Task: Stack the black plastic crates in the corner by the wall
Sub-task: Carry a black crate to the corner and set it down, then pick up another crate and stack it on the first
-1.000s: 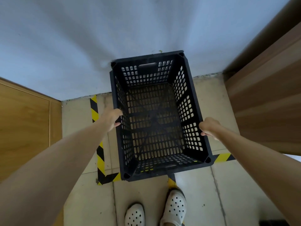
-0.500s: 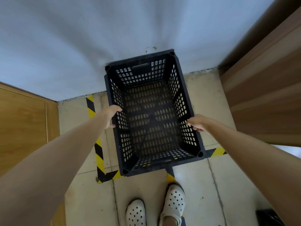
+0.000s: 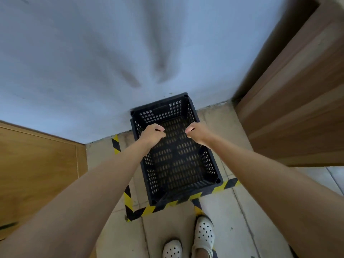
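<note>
Resting on the floor against the wall [image 3: 93,62], inside the striped tape [image 3: 128,200], the black crate [image 3: 178,164] is no longer held. Left hand [image 3: 151,134] and right hand [image 3: 198,133] have let go, loosely curled, empty above it; placement looks done.

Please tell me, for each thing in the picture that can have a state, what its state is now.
black crate: upright, empty, on the floor against the wall, inside the taped outline
left hand: loosely curled above the crate, holding nothing
right hand: loosely curled above the crate, holding nothing
yellow-black floor tape: stuck flat, partly hidden by the crate
white shoes: worn, standing just outside the tape
</note>
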The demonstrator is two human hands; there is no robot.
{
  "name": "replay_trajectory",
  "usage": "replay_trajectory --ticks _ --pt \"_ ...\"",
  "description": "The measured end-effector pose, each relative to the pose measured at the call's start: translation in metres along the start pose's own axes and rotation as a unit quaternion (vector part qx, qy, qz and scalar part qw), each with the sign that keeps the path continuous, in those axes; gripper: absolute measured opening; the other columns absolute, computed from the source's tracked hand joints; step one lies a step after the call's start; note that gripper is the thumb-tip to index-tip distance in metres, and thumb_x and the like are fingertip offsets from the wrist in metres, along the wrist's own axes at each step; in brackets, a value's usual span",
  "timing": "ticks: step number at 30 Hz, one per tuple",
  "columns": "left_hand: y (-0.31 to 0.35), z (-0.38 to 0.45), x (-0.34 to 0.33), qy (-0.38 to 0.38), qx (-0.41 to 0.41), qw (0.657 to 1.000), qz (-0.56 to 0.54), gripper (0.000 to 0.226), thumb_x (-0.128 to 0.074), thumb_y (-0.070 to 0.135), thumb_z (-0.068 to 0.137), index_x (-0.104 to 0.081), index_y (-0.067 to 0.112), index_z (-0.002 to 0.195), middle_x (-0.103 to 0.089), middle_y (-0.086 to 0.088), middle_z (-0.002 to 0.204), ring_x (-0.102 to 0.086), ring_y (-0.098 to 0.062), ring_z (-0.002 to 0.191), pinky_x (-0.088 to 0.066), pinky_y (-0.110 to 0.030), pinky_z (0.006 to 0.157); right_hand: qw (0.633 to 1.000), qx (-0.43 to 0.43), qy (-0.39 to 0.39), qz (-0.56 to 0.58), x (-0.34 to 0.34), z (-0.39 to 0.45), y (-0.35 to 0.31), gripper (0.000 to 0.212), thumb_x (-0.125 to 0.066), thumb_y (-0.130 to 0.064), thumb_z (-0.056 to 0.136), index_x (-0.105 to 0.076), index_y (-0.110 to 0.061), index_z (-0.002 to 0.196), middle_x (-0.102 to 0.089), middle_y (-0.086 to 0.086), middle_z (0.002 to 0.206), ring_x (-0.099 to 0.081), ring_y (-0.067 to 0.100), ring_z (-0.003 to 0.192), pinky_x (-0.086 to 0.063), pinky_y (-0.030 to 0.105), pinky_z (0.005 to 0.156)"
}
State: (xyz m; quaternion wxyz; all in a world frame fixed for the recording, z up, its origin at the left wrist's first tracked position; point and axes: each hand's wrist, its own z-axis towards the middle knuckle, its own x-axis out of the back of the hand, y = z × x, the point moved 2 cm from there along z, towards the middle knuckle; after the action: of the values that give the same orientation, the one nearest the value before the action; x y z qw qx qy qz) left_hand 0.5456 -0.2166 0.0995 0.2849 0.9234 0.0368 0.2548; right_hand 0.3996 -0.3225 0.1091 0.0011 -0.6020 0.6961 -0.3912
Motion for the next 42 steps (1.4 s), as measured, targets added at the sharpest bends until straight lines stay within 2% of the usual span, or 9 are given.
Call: replay_trajectory --ticks 2,7,12,18,25,27,31,37,42 --pt "0.017 -0.021 0.001 -0.010 -0.016 1.000 0.021 0.023 -0.058 0.018 0.091 -0.064 0.020 0.114 -0.059 -0.005 0.119 -0.056 -0.019 0.099 -0.042 -0.022 0.068 1.000 0.005 0.006 0.011 0.013 -0.020 -0.008 0.035 -0.039 -0.005 0.096 -0.063 0.008 0.118 -0.063 0.022 0.122 -0.059 0.036 0.114 -0.046 0.048 0.102" --pt "0.062 -0.076 -0.005 -0.046 -0.055 0.994 0.088 0.024 -0.061 0.015 0.089 -0.067 0.018 0.113 -0.060 -0.003 0.118 -0.059 -0.023 0.109 -0.046 -0.031 0.087 0.998 -0.013 0.035 0.056 0.055 -0.080 -0.003 0.033 -0.041 -0.004 0.097 -0.062 0.009 0.119 -0.064 0.026 0.121 -0.062 0.037 0.104 -0.051 0.040 0.093" --pt "0.104 -0.141 -0.032 -0.095 -0.124 0.979 0.134 0.025 -0.059 0.011 0.090 -0.067 0.014 0.114 -0.061 -0.002 0.106 -0.058 -0.015 0.089 -0.042 -0.020 0.063 0.988 -0.047 0.093 0.116 0.096 -0.157 0.029 0.032 -0.049 -0.008 0.096 -0.060 0.002 0.124 -0.065 0.022 0.122 -0.062 0.037 0.115 -0.052 0.036 0.079" --pt "0.130 -0.222 -0.099 -0.144 -0.184 0.948 0.218 0.028 -0.056 0.008 0.092 -0.067 0.010 0.118 -0.063 -0.008 0.122 -0.061 -0.023 0.108 -0.042 -0.026 0.082 0.980 -0.070 0.108 0.151 0.106 -0.242 0.094 0.028 -0.047 -0.011 0.099 -0.062 -0.006 0.122 -0.068 0.012 0.118 -0.066 0.021 0.087 -0.054 0.028 0.067" --pt "0.125 -0.303 -0.224 -0.203 -0.243 0.886 0.340 0.029 -0.053 0.011 0.092 -0.066 0.014 0.118 -0.066 -0.006 0.118 -0.063 -0.021 0.104 -0.046 -0.029 0.085 0.948 -0.120 0.135 0.262 0.090 -0.332 0.216 0.019 -0.044 -0.015 0.100 -0.062 -0.010 0.104 -0.066 0.011 0.101 -0.062 0.018 0.070 -0.050 0.024 0.060" --pt "0.119 -0.326 -0.266 -0.229 -0.243 0.873 0.357 0.027 -0.054 0.011 0.092 -0.066 0.014 0.116 -0.066 -0.006 0.118 -0.062 -0.020 0.101 -0.045 -0.026 0.081 0.936 -0.140 0.140 0.290 0.087 -0.363 0.261 0.025 -0.043 -0.014 0.101 -0.061 -0.004 0.114 -0.064 0.012 0.102 -0.055 0.013 0.061 -0.043 0.020 0.052" --pt "0.117 -0.378 -0.359 -0.277 -0.250 0.848 0.376 0.028 -0.054 0.005 0.093 -0.064 0.005 0.120 -0.062 -0.010 0.117 -0.060 -0.018 0.093 -0.043 -0.012 0.055 0.911 -0.173 0.175 0.332 0.085 -0.430 0.354 0.033 -0.037 -0.012 0.102 -0.058 -0.001 0.126 -0.065 0.015 0.119 -0.054 0.010 0.063 -0.043 0.020 0.058" --pt "0.107 -0.463 -0.501 -0.325 -0.260 0.817 0.399 0.021 -0.044 -0.005 0.097 -0.057 0.004 0.084 -0.056 -0.010 0.086 -0.055 0.002 0.040 -0.039 -0.009 0.041 0.873 -0.204 0.227 0.381 0.079 -0.529 0.489 0.030 -0.038 0.000 0.100 -0.064 -0.001 0.114 -0.068 0.013 0.096 -0.055 0.013 0.058 -0.045 0.023 0.054" --pt "0.103 -0.523 -0.608 -0.336 -0.332 0.747 0.468 0.022 -0.053 0.004 0.091 -0.066 0.004 0.109 -0.062 -0.007 0.093 -0.054 -0.010 0.069 -0.042 -0.020 0.059 0.838 -0.236 0.252 0.423 0.078 -0.611 0.590 0.026 -0.037 -0.006 0.100 -0.061 -0.010 0.091 -0.063 0.004 0.077 -0.056 0.015 0.059 -0.042 0.019 0.046"
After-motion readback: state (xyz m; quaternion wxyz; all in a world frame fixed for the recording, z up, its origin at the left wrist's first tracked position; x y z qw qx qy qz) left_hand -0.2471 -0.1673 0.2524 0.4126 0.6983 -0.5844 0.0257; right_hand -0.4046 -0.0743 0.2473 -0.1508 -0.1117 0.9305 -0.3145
